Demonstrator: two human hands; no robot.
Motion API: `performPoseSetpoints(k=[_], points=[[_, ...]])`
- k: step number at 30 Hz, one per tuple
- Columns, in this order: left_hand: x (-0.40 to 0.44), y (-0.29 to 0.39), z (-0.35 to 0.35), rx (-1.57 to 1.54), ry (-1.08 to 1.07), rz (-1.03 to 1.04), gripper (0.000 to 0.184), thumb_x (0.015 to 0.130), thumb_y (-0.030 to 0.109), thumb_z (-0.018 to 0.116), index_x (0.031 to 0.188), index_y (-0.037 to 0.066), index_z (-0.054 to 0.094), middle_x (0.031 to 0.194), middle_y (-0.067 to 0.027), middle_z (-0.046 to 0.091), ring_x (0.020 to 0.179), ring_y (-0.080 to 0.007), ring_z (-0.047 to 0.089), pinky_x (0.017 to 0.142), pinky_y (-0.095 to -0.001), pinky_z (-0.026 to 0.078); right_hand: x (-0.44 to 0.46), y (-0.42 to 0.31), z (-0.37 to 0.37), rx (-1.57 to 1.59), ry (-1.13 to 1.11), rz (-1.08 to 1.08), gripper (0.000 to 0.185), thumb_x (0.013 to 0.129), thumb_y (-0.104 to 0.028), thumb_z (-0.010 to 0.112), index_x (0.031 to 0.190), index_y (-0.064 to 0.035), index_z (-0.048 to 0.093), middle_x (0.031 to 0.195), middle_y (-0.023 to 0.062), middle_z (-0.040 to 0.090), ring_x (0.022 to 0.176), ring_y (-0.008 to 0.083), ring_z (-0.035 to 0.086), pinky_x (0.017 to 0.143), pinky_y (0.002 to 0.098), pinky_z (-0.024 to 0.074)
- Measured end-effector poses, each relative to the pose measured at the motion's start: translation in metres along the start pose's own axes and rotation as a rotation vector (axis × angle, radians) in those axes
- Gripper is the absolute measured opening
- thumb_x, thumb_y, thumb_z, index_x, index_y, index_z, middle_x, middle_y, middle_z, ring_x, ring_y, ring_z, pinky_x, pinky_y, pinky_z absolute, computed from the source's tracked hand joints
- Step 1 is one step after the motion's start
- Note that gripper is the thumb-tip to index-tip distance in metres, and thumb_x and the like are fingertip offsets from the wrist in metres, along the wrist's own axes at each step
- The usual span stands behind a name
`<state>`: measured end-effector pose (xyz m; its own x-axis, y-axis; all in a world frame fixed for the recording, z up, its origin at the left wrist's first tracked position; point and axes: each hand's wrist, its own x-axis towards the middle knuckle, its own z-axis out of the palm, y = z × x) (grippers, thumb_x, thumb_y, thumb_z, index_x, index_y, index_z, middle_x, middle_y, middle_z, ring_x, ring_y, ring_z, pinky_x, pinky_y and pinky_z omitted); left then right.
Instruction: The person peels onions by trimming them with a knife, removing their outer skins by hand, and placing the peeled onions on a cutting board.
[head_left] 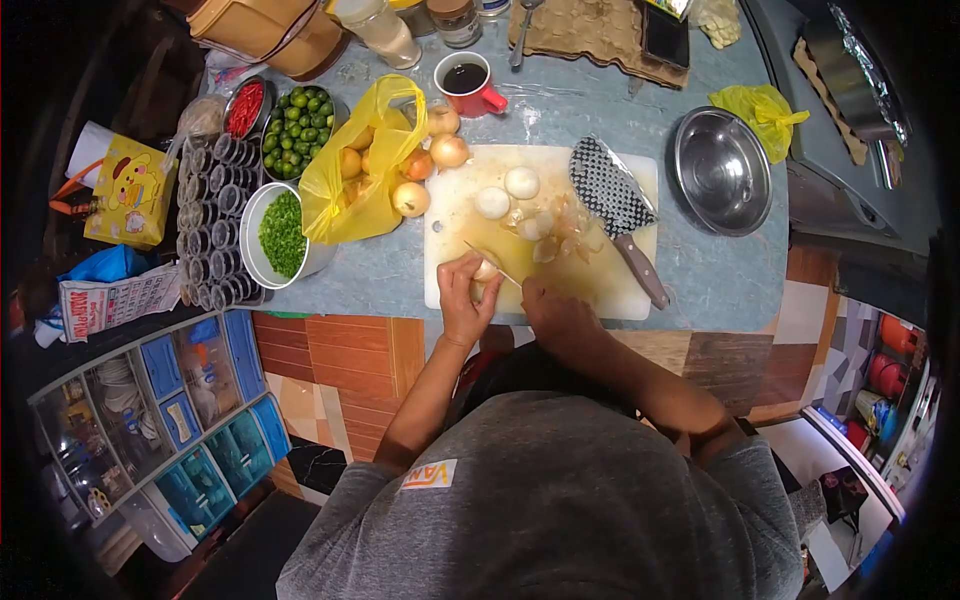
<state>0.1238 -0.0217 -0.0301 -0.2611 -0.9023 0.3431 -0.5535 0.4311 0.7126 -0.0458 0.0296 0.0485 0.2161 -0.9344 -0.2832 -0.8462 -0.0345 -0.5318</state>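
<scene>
My left hand (467, 296) grips an onion (486, 271) over the near left part of the white cutting board (600, 300). In my right hand (558, 314) is a small knife (508, 276), its thin blade reaching to the onion; the fist hides its handle. Two peeled onions (507, 192) lie farther up the board, beside a scatter of onion skins (548, 228). A cleaver (610, 190) with a dark patterned blade rests at the board's right side, handle toward me. Left of the board, several unpeeled onions (449, 151) sit by an open yellow plastic bag (350, 205) with more inside.
A steel bowl (722, 170) stands right of the board. Behind it is a red mug (486, 99) of dark liquid. At left are a white tub of chopped greens (284, 234), a bowl of green citrus (298, 130), chopped red chilies (244, 110) and several small jars (213, 215).
</scene>
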Motion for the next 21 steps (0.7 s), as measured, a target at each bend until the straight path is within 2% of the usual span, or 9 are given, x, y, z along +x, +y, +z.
performPoseSetpoints(k=[4, 7, 10, 13, 16, 19, 21], points=[[-0.001, 0.000, 0.001, 0.016, -0.002, -0.010, 0.043, 0.073, 0.007, 0.074, 0.111, 0.004, 0.054, 0.105, -0.0174, 0.053, 0.097, -0.0315, 0.051, 0.085, -0.0382, 0.045, 0.010, -0.007, -0.004, 0.111, -0.026, 0.064, 0.013, 0.083, -0.003, 0.048, 0.094, -0.0015, 0.040, 0.071, 0.0198, 0.061, 0.070, 0.0396, 0.064, 0.061, 0.0496, 0.0514], [-0.002, 0.003, 0.004, 0.019, 0.006, -0.017, 0.042, 0.073, 0.007, 0.075, 0.109, 0.003, 0.055, 0.104, -0.0172, 0.053, 0.098, -0.0317, 0.051, 0.086, -0.0378, 0.045, 0.023, -0.006, 0.002, 0.069, -0.066, 0.084, 0.017, 0.082, -0.003, 0.050, 0.096, -0.0018, 0.040, 0.075, 0.0222, 0.061, 0.072, 0.0421, 0.063, 0.062, 0.0509, 0.0505], [-0.001, 0.001, 0.003, 0.044, 0.004, -0.016, 0.043, 0.072, 0.009, 0.076, 0.110, 0.003, 0.055, 0.103, -0.0172, 0.052, 0.098, -0.0318, 0.051, 0.086, -0.0373, 0.045, 0.009, -0.001, -0.002, 0.185, -0.086, 0.092, 0.019, 0.083, -0.006, 0.052, 0.097, -0.0017, 0.039, 0.078, 0.0244, 0.061, 0.073, 0.0444, 0.062, 0.065, 0.0521, 0.0494], [-0.001, 0.000, 0.005, 0.033, 0.004, -0.018, 0.045, 0.072, 0.010, 0.077, 0.110, 0.004, 0.055, 0.103, -0.0172, 0.052, 0.098, -0.0318, 0.051, 0.085, -0.0370, 0.045, 0.010, 0.006, 0.009, 0.062, 0.055, -0.005, 0.014, 0.084, -0.008, 0.051, 0.095, -0.0031, 0.044, 0.067, 0.0140, 0.061, 0.060, 0.0276, 0.066, 0.051, 0.0378, 0.0533], [-0.001, -0.001, 0.003, 0.040, 0.004, -0.018, 0.045, 0.072, 0.010, 0.077, 0.110, 0.004, 0.055, 0.103, -0.0173, 0.052, 0.097, -0.0317, 0.051, 0.085, -0.0371, 0.045, 0.013, 0.006, 0.009, 0.067, 0.013, -0.008, 0.016, 0.084, -0.007, 0.051, 0.097, -0.0024, 0.042, 0.068, 0.0154, 0.061, 0.063, 0.0295, 0.065, 0.053, 0.0394, 0.0527], [-0.001, -0.001, 0.004, 0.039, 0.005, 0.011, 0.046, 0.072, 0.009, 0.077, 0.111, 0.004, 0.054, 0.103, -0.0174, 0.052, 0.096, -0.0317, 0.051, 0.085, -0.0374, 0.045, 0.022, 0.013, 0.025, 0.178, 0.117, -0.087, 0.018, 0.085, -0.008, 0.051, 0.099, -0.0013, 0.041, 0.070, 0.0161, 0.061, 0.066, 0.0330, 0.064, 0.058, 0.0423, 0.0513], [-0.002, 0.000, 0.004, 0.032, 0.004, 0.030, 0.048, 0.072, 0.009, 0.077, 0.112, 0.005, 0.052, 0.104, -0.0175, 0.051, 0.096, -0.0319, 0.051, 0.084, -0.0377, 0.045, 0.029, 0.014, 0.027, 0.209, 0.019, 0.004, 0.020, 0.086, -0.010, 0.051, 0.100, -0.0012, 0.041, 0.073, 0.0174, 0.062, 0.069, 0.0355, 0.064, 0.062, 0.0443, 0.0501]])
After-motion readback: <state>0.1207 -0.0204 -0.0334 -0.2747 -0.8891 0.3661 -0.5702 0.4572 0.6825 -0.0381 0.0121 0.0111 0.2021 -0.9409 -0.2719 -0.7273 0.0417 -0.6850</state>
